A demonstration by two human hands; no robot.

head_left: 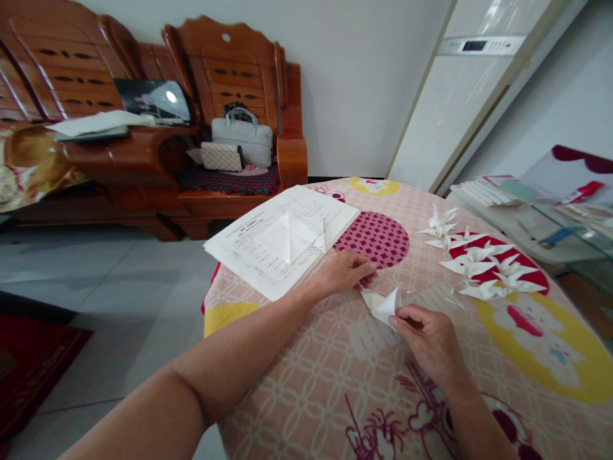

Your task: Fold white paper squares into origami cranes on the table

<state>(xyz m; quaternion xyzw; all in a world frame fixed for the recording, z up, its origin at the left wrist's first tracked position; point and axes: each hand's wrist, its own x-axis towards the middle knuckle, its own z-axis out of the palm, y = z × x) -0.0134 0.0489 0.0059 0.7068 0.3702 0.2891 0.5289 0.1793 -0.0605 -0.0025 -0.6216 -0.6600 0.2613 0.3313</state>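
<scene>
A small white piece of folded paper point(383, 306), shaped like an origami crane, is held between my two hands just above the patterned tablecloth point(306, 377). My left hand point(345, 273) is closed at its far left tip, with the fingertips partly hidden. The thumb and forefinger of my right hand point(426, 335) pinch its near right edge, where a pointed flap stands up. Beyond my left hand lies a stack of printed sheets point(253, 255), with a creased white paper point(287, 236) on top.
Several finished white paper cranes point(479, 262) stand in a group at the table's right. A glass-topped side stand point(575, 236) with papers and a red marker point(582, 191) is at the far right. Wooden chairs point(234, 70), one holding bags point(244, 137), line the wall.
</scene>
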